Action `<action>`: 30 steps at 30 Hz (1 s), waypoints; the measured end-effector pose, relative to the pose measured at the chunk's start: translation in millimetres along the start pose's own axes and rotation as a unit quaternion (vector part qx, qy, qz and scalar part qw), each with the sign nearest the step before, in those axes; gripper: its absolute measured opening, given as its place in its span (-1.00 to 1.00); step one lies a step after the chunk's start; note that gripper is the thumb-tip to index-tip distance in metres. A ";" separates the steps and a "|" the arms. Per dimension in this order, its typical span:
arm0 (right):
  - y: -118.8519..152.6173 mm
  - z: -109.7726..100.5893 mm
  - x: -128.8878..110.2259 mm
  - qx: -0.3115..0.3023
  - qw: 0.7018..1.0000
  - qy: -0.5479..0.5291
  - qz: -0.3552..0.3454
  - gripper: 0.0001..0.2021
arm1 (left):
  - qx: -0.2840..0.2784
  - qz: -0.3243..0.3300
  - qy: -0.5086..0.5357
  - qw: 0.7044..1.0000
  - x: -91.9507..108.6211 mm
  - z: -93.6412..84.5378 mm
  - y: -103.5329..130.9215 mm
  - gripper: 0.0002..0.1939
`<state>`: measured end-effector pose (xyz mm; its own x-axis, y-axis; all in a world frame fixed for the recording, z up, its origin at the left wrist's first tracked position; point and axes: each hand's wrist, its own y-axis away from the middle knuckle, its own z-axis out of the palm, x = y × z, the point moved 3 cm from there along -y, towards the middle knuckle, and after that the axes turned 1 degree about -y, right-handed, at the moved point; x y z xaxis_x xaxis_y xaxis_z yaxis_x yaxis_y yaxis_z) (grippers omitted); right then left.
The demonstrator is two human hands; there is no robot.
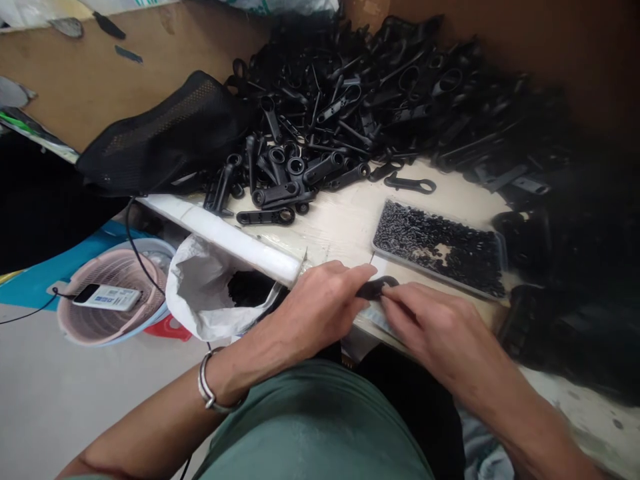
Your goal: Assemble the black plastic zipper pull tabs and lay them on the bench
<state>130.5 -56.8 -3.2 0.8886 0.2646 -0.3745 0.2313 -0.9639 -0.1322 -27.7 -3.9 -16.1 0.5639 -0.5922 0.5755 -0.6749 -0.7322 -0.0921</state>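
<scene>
Over the table's front edge, my left hand [325,303] grips a dark, elongated black plastic part [375,288] between thumb and fingers. My right hand [435,323] is closed in a pinch at the right end of that part. Whether a small piece sits between those fingertips is hidden. Just beyond the hands lies a clear shallow tray [440,283] of tiny black pieces. A loose black lever-shaped part [410,184] with a ring at one end rests behind the tray.
A large pile of black ringed plastic parts [320,113] covers the back of the table. Black mesh cloth [170,133] lies at its left. Below the edge stand a white sack [193,293] with dark contents and a pink basket [75,317] holding a white device [107,297] with a cable.
</scene>
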 end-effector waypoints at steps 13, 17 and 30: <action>-14.1 -5.1 5.1 -0.078 0.969 -0.100 0.212 -0.71 | 0.029 0.030 0.053 0.998 -6.0 8.6 4.8 -0.72; -18.2 -6.7 0.6 -0.088 0.976 -0.067 0.189 -0.69 | 0.033 0.029 0.070 0.997 -7.5 9.1 4.6 -0.75; -16.4 2.8 -19.4 -0.026 0.979 0.201 0.026 -0.72 | 0.053 0.052 0.095 0.993 -10.2 13.1 5.3 -0.82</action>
<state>108.4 -46.0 3.7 0.9812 0.1926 0.0136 0.1931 -0.9786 -0.0712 -30.7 -6.1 -33.1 0.3868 -0.6005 0.6999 -0.6652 -0.7073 -0.2392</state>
